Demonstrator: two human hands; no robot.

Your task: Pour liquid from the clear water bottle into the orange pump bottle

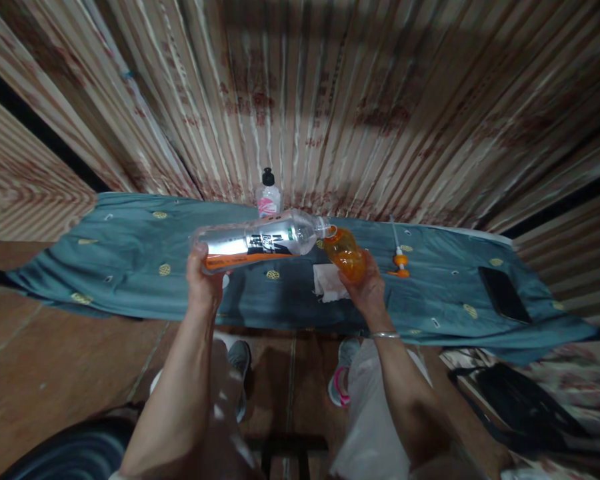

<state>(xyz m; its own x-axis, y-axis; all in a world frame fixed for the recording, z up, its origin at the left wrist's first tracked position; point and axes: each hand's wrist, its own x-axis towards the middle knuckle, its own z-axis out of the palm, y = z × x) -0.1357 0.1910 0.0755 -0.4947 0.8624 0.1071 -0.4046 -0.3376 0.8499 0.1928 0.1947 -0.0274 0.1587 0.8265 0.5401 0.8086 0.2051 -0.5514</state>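
My left hand (203, 279) is wrapped round the base of a clear plastic bottle (253, 241) with a silver and orange label. The bottle lies almost level, its neck pointing right. Its mouth meets the opening of an orange see-through bottle (347, 255), which is tilted and held from below by my right hand (367, 285). Some liquid seems to be inside the orange bottle. An orange pump top (401, 262) with a thin tube lies on the cloth to the right. Beneath my right hand is a folded pale cloth (329, 283).
A small bottle with a black cap (269, 193) stands at the back against the striped sheeting. A dark phone (503, 293) lies at the right on the green patterned tablecloth (130, 267). On the floor at lower right is a black bag (525, 403).
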